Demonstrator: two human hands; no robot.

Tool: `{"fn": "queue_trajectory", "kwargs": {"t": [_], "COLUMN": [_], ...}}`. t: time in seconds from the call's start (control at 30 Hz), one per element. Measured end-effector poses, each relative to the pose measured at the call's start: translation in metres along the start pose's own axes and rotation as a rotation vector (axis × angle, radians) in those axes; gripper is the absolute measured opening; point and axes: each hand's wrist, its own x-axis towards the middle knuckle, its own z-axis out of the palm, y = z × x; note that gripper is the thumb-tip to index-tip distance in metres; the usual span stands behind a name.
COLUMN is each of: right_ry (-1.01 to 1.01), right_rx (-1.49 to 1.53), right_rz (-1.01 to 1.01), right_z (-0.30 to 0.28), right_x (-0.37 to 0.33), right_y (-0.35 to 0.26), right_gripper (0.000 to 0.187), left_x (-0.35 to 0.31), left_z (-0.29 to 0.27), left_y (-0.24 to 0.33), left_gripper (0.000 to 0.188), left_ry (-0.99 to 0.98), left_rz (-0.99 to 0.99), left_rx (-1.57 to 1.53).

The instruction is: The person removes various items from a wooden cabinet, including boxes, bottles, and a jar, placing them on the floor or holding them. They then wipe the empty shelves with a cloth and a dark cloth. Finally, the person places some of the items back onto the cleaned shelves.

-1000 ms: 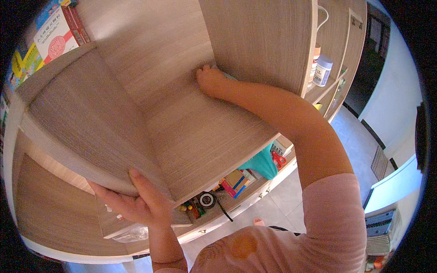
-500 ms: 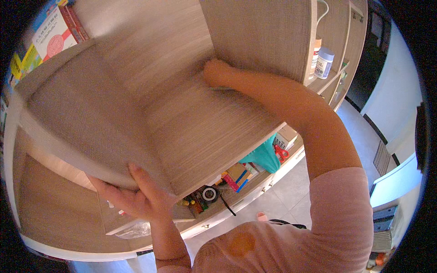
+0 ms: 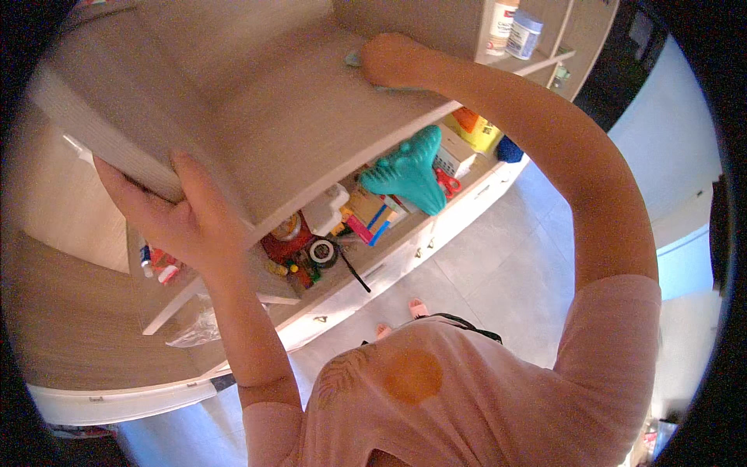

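Note:
My left hand (image 3: 175,210) is clasped around the front edge of an upright wooden panel (image 3: 117,128), thumb on one side and fingers on the other. Inside the shelf compartment, my right hand (image 3: 393,61) rests on the wooden shelf board (image 3: 303,132), its fingers closed and pressed down. Pale blue bits of what looks like a cloth (image 3: 353,58) stick out beside and under it; most of it is hidden by the hand.
Below the board, a lower shelf holds a teal moulded object (image 3: 412,173), red scissors (image 3: 447,183), a roll of black tape (image 3: 323,252) and small boxes. Bottles (image 3: 524,35) stand at upper right. A clear plastic bag (image 3: 198,325) lies lower left.
My right hand has come from the compartment's back corner toward the board's front edge. The view has shifted, showing more of the lower shelf. My left hand still grips the panel edge.

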Motion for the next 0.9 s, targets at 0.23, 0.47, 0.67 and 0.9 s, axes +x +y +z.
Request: {"fn": "queue_trajectory", "kwargs": {"t": [0.23,0.47,0.67,0.9], "right_ry": [0.004,0.167,-0.047,0.095], "right_rx": [0.054,-0.065,0.232,0.533], "right_rz": [0.107,0.051,0.163,-0.122], "right_z": [-0.03,-0.035,-0.029,-0.012], "right_x": [-0.085,-0.137,-0.116,-0.034], "right_y": [-0.017,-0.038,-0.017,-0.024], "right_gripper": [0.016,0.013,0.016,0.019], "left_x": [0.002,0.003,0.002,0.002], "left_z": [-0.001,-0.002,-0.001,-0.002], "left_y": [0.006,0.006,0.009,0.007], "left_gripper": [0.065,0.06,0.059,0.059], "left_ry": [-0.003,-0.021,-0.016,-0.013], "left_rz": [-0.033,-0.076,-0.045,-0.038], "left_rx": [-0.068,-0.111,-0.166,-0.011]}}
